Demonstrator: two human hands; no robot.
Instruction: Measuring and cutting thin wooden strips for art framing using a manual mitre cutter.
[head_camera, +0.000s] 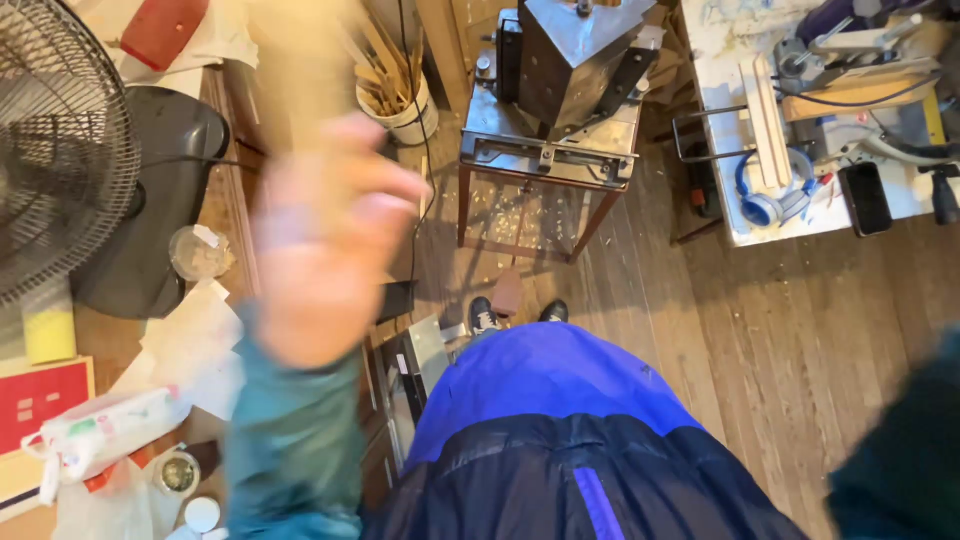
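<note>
My left hand (330, 240) is raised close to the camera in a teal sleeve, and it is heavily blurred by motion. Its fingers look curled. A pale tan blur (300, 70) rises above it and may be a piece of wood, but the blur hides whether the hand grips it. Only a dark teal sleeve (900, 450) of my right arm shows at the lower right edge, with the hand out of frame. I stand in a blue and dark jacket (560, 440), shoes (485, 315) on the wooden floor.
A metal machine on a stand (560, 90) is straight ahead, with a white bucket of wood strips (400, 100) to its left. A fan (60, 150), plastic cup (200, 250) and bag (110, 430) lie left. A white workbench (740, 225) with blue headphones (770, 195) is at the right.
</note>
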